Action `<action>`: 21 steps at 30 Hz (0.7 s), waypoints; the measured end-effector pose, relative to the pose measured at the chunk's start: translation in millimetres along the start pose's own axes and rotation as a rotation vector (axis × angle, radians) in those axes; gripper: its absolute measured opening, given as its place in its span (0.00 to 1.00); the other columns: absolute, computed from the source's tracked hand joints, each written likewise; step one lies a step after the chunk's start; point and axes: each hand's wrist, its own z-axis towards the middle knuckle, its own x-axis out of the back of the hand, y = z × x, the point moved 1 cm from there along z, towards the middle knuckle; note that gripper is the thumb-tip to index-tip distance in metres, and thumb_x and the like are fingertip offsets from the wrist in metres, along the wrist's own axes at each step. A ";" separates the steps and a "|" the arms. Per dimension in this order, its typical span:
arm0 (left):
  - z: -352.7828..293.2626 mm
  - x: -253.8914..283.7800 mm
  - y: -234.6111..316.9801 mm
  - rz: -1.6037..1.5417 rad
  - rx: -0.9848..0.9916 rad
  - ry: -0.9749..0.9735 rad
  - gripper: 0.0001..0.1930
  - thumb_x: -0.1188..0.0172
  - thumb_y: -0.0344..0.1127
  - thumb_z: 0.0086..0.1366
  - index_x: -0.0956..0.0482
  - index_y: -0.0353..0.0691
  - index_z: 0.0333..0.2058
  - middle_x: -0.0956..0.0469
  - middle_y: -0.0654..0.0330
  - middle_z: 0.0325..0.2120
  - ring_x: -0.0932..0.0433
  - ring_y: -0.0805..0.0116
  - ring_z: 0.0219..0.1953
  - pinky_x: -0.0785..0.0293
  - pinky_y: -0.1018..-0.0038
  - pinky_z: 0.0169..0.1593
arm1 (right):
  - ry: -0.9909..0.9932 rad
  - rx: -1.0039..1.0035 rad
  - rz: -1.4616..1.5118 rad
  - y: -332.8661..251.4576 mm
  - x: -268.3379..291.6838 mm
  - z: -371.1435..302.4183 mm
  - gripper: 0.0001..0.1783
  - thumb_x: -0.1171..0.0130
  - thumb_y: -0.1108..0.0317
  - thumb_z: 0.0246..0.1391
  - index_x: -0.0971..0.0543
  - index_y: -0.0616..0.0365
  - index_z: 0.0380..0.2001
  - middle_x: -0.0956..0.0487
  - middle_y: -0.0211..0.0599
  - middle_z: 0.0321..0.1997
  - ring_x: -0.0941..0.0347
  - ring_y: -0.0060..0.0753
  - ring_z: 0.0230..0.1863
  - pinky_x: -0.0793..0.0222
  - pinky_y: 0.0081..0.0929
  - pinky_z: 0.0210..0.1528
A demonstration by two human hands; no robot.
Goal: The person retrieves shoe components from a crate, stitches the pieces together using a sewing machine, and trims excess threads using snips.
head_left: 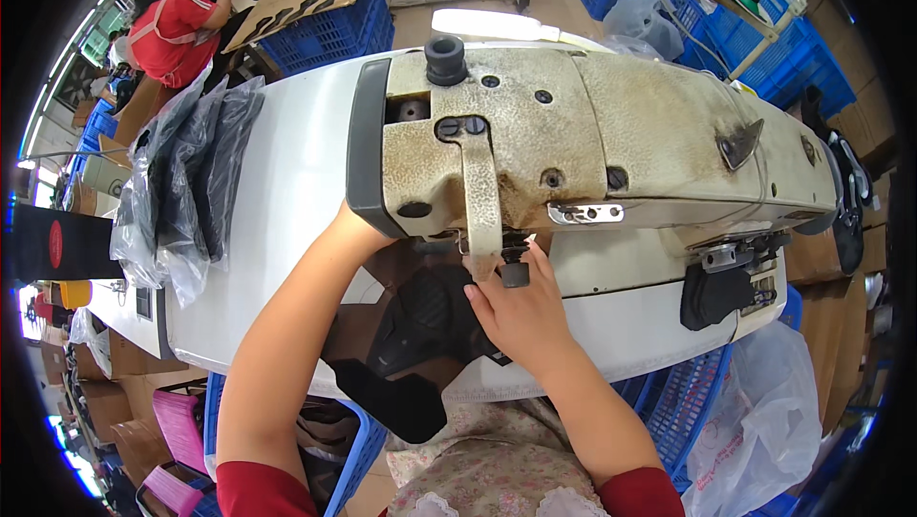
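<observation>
An industrial sewing machine (pixel 544 135), beige and worn, stands over the white table in front of me. My left hand (pixel 359 232) reaches behind the machine head's dark end cover; its fingers are hidden there. Beside the presser area, my right hand (pixel 523 321) lies with its thumb and fingers stretched out and apart. The fingertips are next to a dark knob (pixel 516 274) under the head. Between my hands is a black fabric piece (pixel 420 316) with a textured middle, partly under the head. One black flap (pixel 401 407) of fabric hangs over the table's front edge.
Plastic-wrapped dark pieces (pixel 196 173) lie on the table's left side. Small black pieces (pixel 714 295) rest at the right end. Blue baskets (pixel 680 407) and a clear plastic bag (pixel 759 412) are below right. A person in red (pixel 172 34) works at the far left.
</observation>
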 end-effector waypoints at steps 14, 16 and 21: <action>0.9 0.8 7.4 0.738 -0.257 -0.071 0.24 0.36 0.42 0.53 0.25 0.44 0.50 0.27 0.54 0.50 0.30 0.56 0.52 0.35 0.64 0.57 | -0.012 -0.064 -0.009 -6.6 4.5 -4.2 0.17 0.41 0.63 0.50 0.24 0.55 0.44 0.28 0.46 0.52 0.39 0.49 0.61 0.50 0.46 0.66; -6.3 6.4 -2.4 0.925 -0.405 0.072 0.22 0.36 0.42 0.52 0.23 0.45 0.47 0.26 0.54 0.49 0.30 0.55 0.52 0.34 0.62 0.56 | -0.068 -0.121 -0.035 -15.1 7.6 -6.4 0.17 0.42 0.61 0.50 0.23 0.55 0.43 0.29 0.47 0.54 0.39 0.49 0.62 0.52 0.49 0.66; -28.2 1.0 -7.6 0.796 -0.160 0.104 0.17 0.39 0.33 0.54 0.23 0.39 0.44 0.22 0.54 0.43 0.25 0.55 0.48 0.30 0.64 0.51 | -0.053 -0.056 -0.039 1.1 11.7 -2.8 0.17 0.43 0.61 0.50 0.22 0.55 0.42 0.30 0.42 0.56 0.40 0.46 0.62 0.54 0.52 0.67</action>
